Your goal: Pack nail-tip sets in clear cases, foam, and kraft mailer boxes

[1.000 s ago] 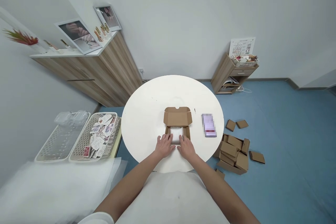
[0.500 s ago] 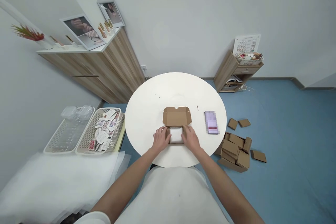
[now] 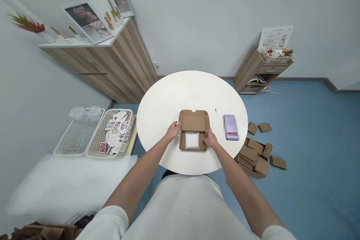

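Observation:
An opened brown cardboard box [image 3: 182,146] sits on the white round table, its lid [image 3: 194,123] folded back away from me. Inside it lies a white, soft-looking packet [image 3: 192,140]. My left hand [image 3: 172,131] is at the lid's left edge, its fingers closed on the cardboard near the hinge. At the right wall, my right hand [image 3: 210,139] grips the box, with the thumb over the inner side and the other fingers partly hidden outside. To the right on the table lies a purple pack [image 3: 231,127], its face blurred.
The round table [image 3: 157,108] stands before me. On the floor at right are a carton of folded boxes [image 3: 254,157] and several loose ones. At left are a basket of cards [image 3: 94,146], a clear-plastic-filled basket [image 3: 60,146] and white sheeting [image 3: 70,180]. A cabinet [image 3: 126,63] stands behind.
Both hands have drawn back from over the packet to the box's sides, the left up to the lid edge. The packet now shows fully. My view has shifted slightly.

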`<state>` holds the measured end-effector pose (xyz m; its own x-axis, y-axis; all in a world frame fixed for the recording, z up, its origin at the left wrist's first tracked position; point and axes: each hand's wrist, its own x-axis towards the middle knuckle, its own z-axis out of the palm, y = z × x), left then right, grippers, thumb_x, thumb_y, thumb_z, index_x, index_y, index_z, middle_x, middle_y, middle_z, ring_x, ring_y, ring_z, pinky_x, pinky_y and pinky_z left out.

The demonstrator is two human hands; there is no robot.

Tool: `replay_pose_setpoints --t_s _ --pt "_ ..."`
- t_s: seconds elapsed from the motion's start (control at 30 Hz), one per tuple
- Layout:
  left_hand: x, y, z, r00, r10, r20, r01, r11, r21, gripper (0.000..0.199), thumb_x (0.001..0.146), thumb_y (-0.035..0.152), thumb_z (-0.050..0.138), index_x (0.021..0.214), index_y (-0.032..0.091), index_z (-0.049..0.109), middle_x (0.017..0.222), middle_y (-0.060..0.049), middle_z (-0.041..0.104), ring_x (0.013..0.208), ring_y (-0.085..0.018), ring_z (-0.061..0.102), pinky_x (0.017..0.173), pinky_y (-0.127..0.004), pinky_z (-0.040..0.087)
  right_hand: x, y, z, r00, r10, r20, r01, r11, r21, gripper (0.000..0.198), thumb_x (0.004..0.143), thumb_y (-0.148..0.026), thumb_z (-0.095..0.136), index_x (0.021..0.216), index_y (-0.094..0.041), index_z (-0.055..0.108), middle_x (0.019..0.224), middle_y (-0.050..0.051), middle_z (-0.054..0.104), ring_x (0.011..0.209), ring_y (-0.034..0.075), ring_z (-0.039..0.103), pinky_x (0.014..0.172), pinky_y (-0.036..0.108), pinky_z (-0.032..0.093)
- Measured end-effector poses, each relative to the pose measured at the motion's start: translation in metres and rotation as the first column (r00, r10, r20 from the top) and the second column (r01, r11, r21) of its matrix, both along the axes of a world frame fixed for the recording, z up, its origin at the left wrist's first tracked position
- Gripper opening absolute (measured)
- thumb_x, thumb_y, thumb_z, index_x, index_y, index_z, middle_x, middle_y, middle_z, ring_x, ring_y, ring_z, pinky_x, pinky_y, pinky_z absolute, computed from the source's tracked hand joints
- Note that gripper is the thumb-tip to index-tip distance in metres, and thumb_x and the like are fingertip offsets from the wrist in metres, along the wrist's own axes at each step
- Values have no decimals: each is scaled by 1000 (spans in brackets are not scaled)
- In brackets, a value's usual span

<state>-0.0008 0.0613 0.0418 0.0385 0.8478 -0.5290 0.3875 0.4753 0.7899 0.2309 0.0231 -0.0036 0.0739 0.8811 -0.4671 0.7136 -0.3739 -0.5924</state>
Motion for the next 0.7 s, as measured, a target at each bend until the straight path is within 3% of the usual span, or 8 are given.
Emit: replay_pose_setpoints --t_s 0.13,0.27,0.37,0.47,0.53,0.6,0.7 --pt "1 -5 2 995 -53 88 53 999 0 53 80 58 29 119 23 41 123 -9 47 92 -18 55 73 -29 43 0 -2 -4 1000 24 17 -25 998 62 47 59 -10 50 102 -24 39 95 2 55 83 19 54 62 26 39" --pt "1 -9 1 990 -59 125 57 998 17 51 80 57 28 115 24 44 120 -8 49 92 -18 54 71 -28 44 -3 -6 -5 999 -50 -21 52 993 108 40 61 -17 51 99 -23 39 86 2 54 77 18 53 60 26 39" --pt "0 -7 -1 994 -23 110 21 1000 15 49 80 56 30 113 23 45 118 -8 50 91 -18 54 70 -28 44 -4 -7 -2 987 -100 -123 114 987 110 46 61 -29 57 102 -22 39 84 1 54 76 17 52 61 27 40" --pt "-2 -2 -2 995 11 101 -12 1000 15 48 80 55 30 111 22 47 117 -8 50 89 -18 54 68 -27 43 -1 -2 5 955 -163 -250 199 972 128 60 57 -41 63 109 -22 40 98 4 53 83 19 51 67 29 40" --pt "-2 4 0 994 24 110 -26 1000 15 49 80 56 29 108 20 49 114 -9 52 88 -18 54 67 -27 43 3 6 12 891 -241 -385 300 949 100 63 60 -48 60 113 -23 40 107 6 51 89 19 49 69 29 40" --pt "-1 9 2 991 41 130 -43 999 14 51 80 57 28 105 19 50 111 -10 54 87 -18 54 66 -28 42 7 17 19 779 -328 -535 392 920 7 57 67 -55 51 115 -25 42 111 6 51 92 19 49 70 28 40" --pt "0 13 5 982 72 172 -74 997 4 55 79 60 28 107 18 50 109 -11 54 87 -18 54 67 -28 42 10 32 32 610 -384 -693 405 903 -143 53 73 -62 34 109 -27 49 104 3 55 88 18 51 67 27 41"
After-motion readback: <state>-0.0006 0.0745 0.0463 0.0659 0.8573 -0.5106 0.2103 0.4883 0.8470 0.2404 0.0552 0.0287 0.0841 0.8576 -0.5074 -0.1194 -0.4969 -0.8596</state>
